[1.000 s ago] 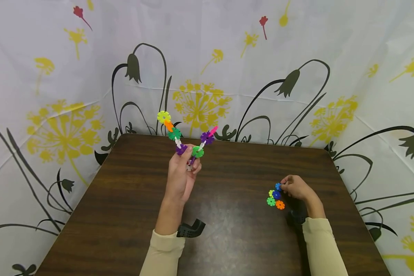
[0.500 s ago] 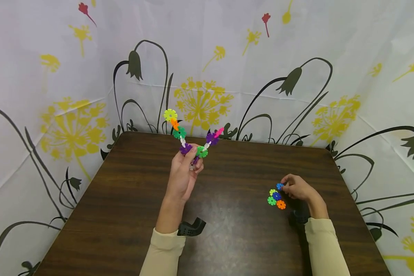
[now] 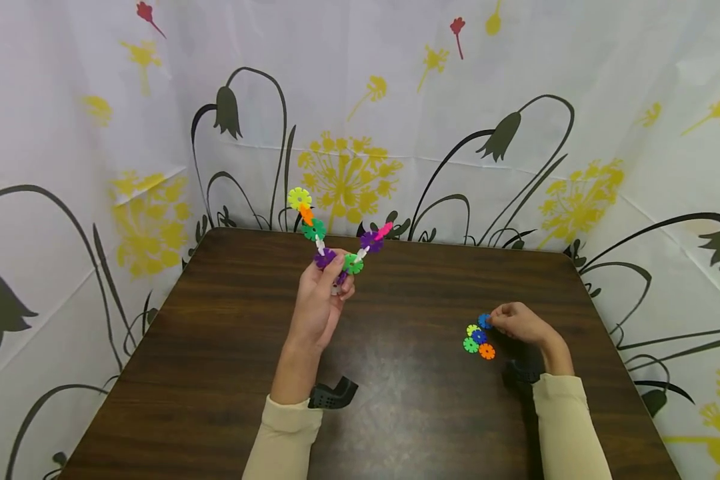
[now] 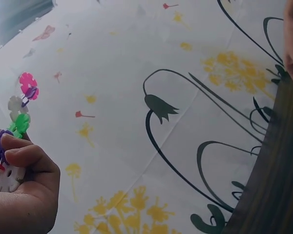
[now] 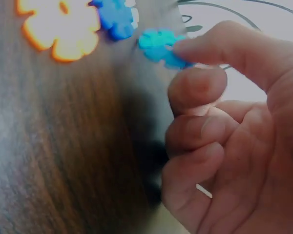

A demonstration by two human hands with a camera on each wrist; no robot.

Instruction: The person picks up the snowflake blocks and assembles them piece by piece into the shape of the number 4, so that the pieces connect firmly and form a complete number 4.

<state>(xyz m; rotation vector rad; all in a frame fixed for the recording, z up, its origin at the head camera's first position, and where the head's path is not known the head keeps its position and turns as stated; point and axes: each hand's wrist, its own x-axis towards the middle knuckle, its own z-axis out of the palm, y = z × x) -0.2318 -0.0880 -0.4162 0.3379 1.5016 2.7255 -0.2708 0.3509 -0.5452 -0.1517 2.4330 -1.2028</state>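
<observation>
My left hand (image 3: 315, 300) grips a V-shaped chain of slotted flower discs (image 3: 314, 229) by its bottom, up above the table. One arm of the chain ends in a yellow disc (image 3: 299, 198), the other in a pink disc (image 4: 28, 83). In the left wrist view, curled fingers lie around a white disc (image 4: 10, 178) and purple ones. On the right, my right hand (image 3: 525, 325) pinches a light blue disc (image 5: 158, 46) between thumb and index finger, low beside a small group of loose discs. The other right fingers are curled in.
The loose group on the brown table (image 3: 396, 400) holds a yellow disc (image 3: 472, 330), a dark blue disc (image 3: 479, 337), a green disc (image 3: 471, 345) and an orange disc (image 3: 487, 351). A flower-printed curtain (image 3: 348, 80) stands behind the table's far edge.
My left hand has swung the chain slightly to the right, mostly in the first half second. The right hand keeps its pinch on the light blue disc, hardly moving.
</observation>
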